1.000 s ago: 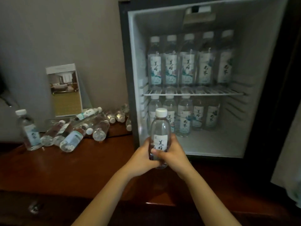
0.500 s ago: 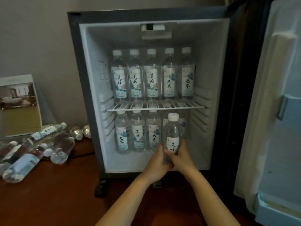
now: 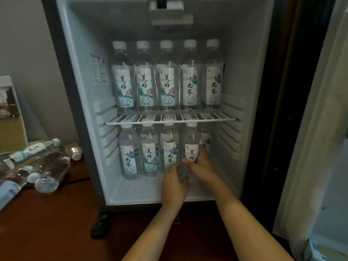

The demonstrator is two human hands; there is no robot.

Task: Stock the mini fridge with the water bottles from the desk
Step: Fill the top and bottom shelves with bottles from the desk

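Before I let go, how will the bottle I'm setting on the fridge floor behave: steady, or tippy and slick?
The held bottle, gripped by the left hand and right hand, is tall and narrow, so probably tippy if nudged. It looks full, so likely fairly heavy for its size. Its smooth clear plastic may be slippery. Neighbouring bottles could brace it.

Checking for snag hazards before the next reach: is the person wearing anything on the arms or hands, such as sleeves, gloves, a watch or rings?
Nothing shows. The left hand and right hand are bare, with no gloves. No watch, band or ring is visible, though the light is dim. Both forearms are uncovered down to the bottom edge of the picture; no sleeve comes into view.
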